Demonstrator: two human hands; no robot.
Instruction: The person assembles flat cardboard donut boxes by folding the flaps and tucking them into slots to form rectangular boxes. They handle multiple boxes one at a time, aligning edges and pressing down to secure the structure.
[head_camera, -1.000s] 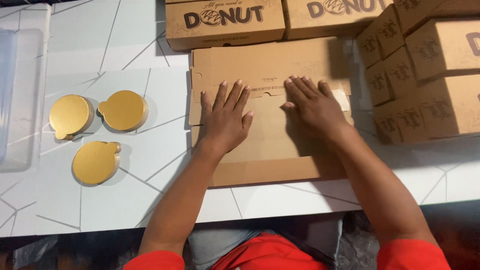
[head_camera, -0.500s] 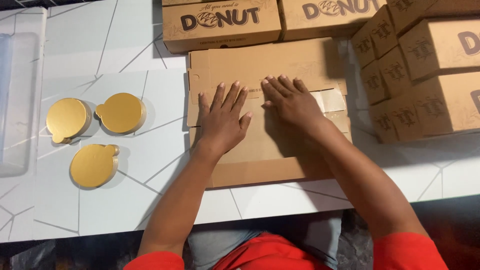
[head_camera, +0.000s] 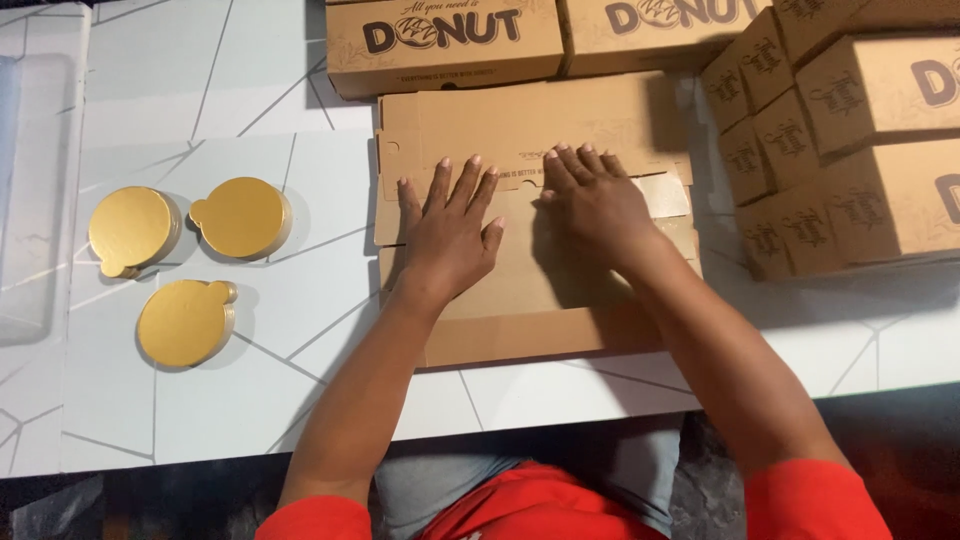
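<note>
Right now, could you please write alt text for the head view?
Two bare hands, left hand and right hand, press flat on an unfolded brown cardboard box on a white table. Three gold round boards lie left; assembled boxes stack right.

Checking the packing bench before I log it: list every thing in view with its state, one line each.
flat cardboard box blank: unfolded, lying flat on the table, both hands pressed on it.
left hand: open, palm down, fingers spread.
right hand: open, palm down on the blank.
assembled brown boxes: closed, stacked at the right.
long brown boxes: closed, lying along the far edge.
gold round cake boards: three small stacks, lying flat.
white table: bearing all of these.
</note>
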